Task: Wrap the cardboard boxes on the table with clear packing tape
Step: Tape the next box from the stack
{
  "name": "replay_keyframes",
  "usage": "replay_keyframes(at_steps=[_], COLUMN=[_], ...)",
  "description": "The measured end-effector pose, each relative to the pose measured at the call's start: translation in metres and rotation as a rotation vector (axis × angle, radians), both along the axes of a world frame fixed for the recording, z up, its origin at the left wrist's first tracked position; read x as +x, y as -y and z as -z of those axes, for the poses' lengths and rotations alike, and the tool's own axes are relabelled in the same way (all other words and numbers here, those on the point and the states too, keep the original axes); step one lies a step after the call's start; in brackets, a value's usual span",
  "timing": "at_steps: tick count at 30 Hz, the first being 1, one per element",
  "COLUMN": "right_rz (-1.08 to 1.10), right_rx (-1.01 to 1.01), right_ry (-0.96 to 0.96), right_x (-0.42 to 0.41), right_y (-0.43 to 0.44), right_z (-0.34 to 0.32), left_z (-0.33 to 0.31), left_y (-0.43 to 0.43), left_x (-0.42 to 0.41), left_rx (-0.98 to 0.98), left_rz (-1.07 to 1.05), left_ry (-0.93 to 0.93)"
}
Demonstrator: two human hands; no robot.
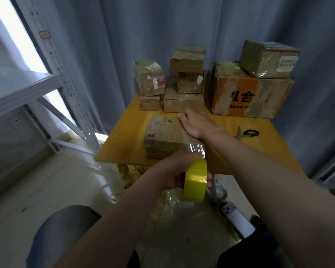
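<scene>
Brown cardboard, stiff and probably light, the flat box (167, 137) lies on the yellow wooden worktop (124, 141) beneath the right hand's (198, 125) straight pressing fingers (183, 117), while the left hand's (173, 171) fingers (209, 182) clamp the likely slippery yellowish tape roll (196, 180).

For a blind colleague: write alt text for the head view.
A person's left hand grips a tape roll, its clear strip stuck to a flat cardboard box that the right hand presses onto a table. More boxes stand behind, scissors to the right.
</scene>
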State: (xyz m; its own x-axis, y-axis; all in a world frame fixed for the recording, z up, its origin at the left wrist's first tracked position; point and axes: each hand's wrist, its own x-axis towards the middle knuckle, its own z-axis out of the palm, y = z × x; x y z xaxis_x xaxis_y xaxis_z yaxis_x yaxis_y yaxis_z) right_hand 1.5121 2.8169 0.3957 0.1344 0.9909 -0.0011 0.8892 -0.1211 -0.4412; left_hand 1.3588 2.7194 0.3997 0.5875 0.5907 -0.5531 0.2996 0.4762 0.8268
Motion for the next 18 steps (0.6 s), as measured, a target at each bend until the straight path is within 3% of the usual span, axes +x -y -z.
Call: replay_keyframes(at_steps=[11, 18], right_rz=[0.132, 0.204], right_rx=[0.059, 0.404], right_ry=[-0.258, -0.468], right_x=[0.019, 0.011], right_y=[-0.036, 0.02], right_z=[0.001, -0.004], left_z=[0.012, 0.018], left_y=[-0.01, -0.009], left_x=[0.003, 0.006], left_rx=[0.026, 0.025], left_rz=[-0.006, -0.091], left_ry=[-0.07, -0.086])
